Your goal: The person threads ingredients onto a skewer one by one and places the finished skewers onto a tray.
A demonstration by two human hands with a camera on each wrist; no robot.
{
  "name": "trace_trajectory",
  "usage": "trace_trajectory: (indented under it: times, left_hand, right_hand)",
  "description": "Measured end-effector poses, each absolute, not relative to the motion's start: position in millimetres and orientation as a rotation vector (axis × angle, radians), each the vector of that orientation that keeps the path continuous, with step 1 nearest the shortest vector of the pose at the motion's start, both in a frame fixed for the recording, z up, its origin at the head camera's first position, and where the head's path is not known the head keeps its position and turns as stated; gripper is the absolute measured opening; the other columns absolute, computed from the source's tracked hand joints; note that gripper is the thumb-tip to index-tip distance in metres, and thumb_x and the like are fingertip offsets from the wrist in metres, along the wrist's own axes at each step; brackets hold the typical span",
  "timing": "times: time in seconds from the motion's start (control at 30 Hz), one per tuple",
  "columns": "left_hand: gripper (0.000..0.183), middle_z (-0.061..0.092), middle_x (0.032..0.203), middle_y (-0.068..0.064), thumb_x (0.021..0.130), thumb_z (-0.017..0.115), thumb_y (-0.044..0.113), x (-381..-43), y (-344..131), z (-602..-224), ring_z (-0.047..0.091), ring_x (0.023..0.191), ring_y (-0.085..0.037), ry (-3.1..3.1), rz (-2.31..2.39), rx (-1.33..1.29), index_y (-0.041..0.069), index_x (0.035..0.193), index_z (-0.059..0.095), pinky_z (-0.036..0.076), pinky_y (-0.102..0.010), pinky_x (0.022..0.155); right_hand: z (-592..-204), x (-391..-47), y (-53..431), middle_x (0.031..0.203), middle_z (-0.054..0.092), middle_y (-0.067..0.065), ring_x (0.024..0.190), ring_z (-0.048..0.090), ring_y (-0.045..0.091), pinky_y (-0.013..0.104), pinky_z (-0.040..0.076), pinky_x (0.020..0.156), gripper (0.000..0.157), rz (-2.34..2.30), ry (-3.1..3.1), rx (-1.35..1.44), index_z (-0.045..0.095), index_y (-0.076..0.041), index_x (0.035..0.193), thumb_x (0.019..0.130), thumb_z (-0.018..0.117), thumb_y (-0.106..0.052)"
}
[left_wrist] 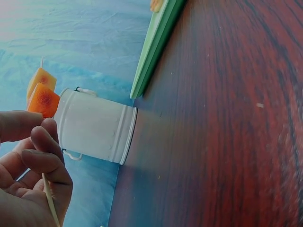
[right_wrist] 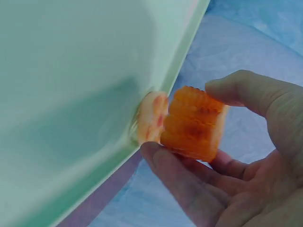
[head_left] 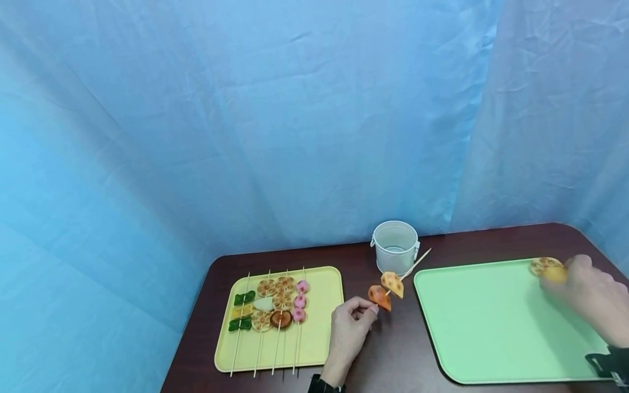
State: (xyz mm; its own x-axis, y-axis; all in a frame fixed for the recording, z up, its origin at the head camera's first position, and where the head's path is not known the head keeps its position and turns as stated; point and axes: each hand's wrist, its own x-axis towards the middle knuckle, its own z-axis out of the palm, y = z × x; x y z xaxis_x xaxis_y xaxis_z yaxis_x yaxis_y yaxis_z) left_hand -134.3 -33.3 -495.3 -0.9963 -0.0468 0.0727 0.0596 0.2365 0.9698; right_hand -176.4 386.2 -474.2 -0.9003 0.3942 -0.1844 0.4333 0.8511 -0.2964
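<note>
My left hand [head_left: 351, 327] pinches a wooden skewer [head_left: 422, 256] that slants up to the right, its lower shaft crossing the palm in the left wrist view. Threaded on it are an orange piece [head_left: 380, 297], close to the fingertips, and a paler yellow-orange piece [head_left: 392, 284] above. Over the far right corner of the green tray [head_left: 484, 327], my right hand [head_left: 592, 292] holds a chunk of corn [right_wrist: 193, 124] between thumb and fingers. Beside the corn, a lotus root slice [head_left: 542, 264] lies on the tray by its rim.
Several finished-looking skewers with green, yellow, pink and brown pieces lie on a yellow tray [head_left: 321, 349] at left. A white bucket [head_left: 395, 245] stands at the table's back edge, behind the held skewer. Blue cloth [head_left: 319, 120] hangs behind the dark wooden table [head_left: 393, 355].
</note>
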Motion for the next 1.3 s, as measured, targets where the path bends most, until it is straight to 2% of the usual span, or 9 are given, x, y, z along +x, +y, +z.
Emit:
trace_trajectory:
  times: [0.1,0.27,0.43,0.63,0.7,0.87,1.03,1.17,1.3]
  left_hand:
    - [0.006,0.064,0.061,-0.009,0.081,0.072,0.013,-134,-34,-495,0.051,0.047,-0.005,-2.399,-1.899,-0.022,0.009,0.078,0.073,0.039,-0.017,0.043]
    - [0.008,0.064,0.061,-0.011,0.082,0.071,0.014,-134,-35,-495,0.052,0.047,-0.004,-2.394,-1.895,-0.043,0.007,0.079,0.073,0.04,-0.017,0.043]
    - [0.009,0.064,0.06,-0.01,0.082,0.071,0.014,-135,-35,-498,0.051,0.047,-0.002,-2.402,-1.878,-0.037,0.006,0.079,0.073,0.039,-0.016,0.042]
    - [0.006,0.062,0.058,-0.003,0.081,0.072,0.012,-135,-34,-498,0.05,0.046,-0.004,-2.4,-1.88,-0.014,0.007,0.078,0.073,0.037,-0.016,0.042]
    - [0.005,0.062,0.058,-0.004,0.081,0.072,0.012,-135,-34,-498,0.05,0.046,-0.004,-2.396,-1.883,-0.021,0.008,0.078,0.073,0.037,-0.016,0.042]
    - [0.006,0.064,0.06,-0.014,0.082,0.072,0.013,-135,-34,-498,0.05,0.046,-0.003,-2.397,-1.894,-0.036,0.011,0.077,0.072,0.037,-0.015,0.042]
    - [0.006,0.064,0.061,-0.016,0.082,0.071,0.013,-134,-34,-497,0.051,0.046,-0.003,-2.393,-1.907,-0.057,0.01,0.077,0.072,0.038,-0.016,0.042]
    - [0.006,0.064,0.061,-0.012,0.082,0.071,0.012,-134,-33,-498,0.051,0.047,-0.003,-2.401,-1.901,-0.065,0.008,0.078,0.073,0.039,-0.015,0.042]
    - [0.006,0.065,0.063,-0.015,0.082,0.071,0.009,-134,-32,-498,0.051,0.047,-0.007,-2.418,-1.912,-0.044,0.005,0.08,0.073,0.038,-0.015,0.043]
  right_hand:
    - [-474,-175,381,0.077,0.049,0.024,0.06,0.046,0.03,0.04,0.036,0.05,0.077,-0.658,3.01,0.524,0.033,0.022,0.122,0.079,0.067,-0.032]
    - [-478,-172,362,0.085,0.053,0.024,0.062,0.046,0.026,0.031,0.037,0.043,0.074,-0.919,3.146,0.212,0.045,0.02,0.122,0.083,0.07,-0.037]
    - [-479,-172,338,0.108,0.046,0.032,0.075,0.052,0.029,0.03,0.044,0.047,0.082,-1.163,3.042,0.229,0.038,0.018,0.129,0.087,0.063,-0.049]
    - [-478,-171,312,0.116,0.046,0.022,0.074,0.055,0.002,0.025,0.051,0.058,0.078,-1.513,2.785,0.208,0.029,0.014,0.14,0.096,0.05,-0.047]
    - [-479,-171,303,0.117,0.045,0.015,0.078,0.056,-0.001,0.022,0.053,0.065,0.068,-1.852,2.536,0.199,0.03,0.007,0.14,0.098,0.047,-0.044]
    - [-476,-171,285,0.113,0.039,0.005,0.089,0.055,0.011,0.022,0.051,0.076,0.036,-2.603,1.652,0.114,0.035,-0.007,0.127,0.101,0.047,-0.029]
    - [-469,-170,267,0.114,0.042,0.006,0.094,0.055,0.019,0.027,0.049,0.081,0.029,-2.735,1.266,0.03,0.036,-0.007,0.128,0.103,0.043,-0.022]
    - [-466,-171,251,0.114,0.049,0.007,0.1,0.057,0.02,0.03,0.049,0.086,0.023,-2.775,1.108,0.0,0.047,-0.007,0.124,0.104,0.042,-0.016]
    - [-462,-174,237,0.113,0.053,0.008,0.102,0.06,0.022,0.031,0.05,0.087,0.02,-2.805,1.049,0.033,0.057,-0.007,0.118,0.102,0.045,-0.013]
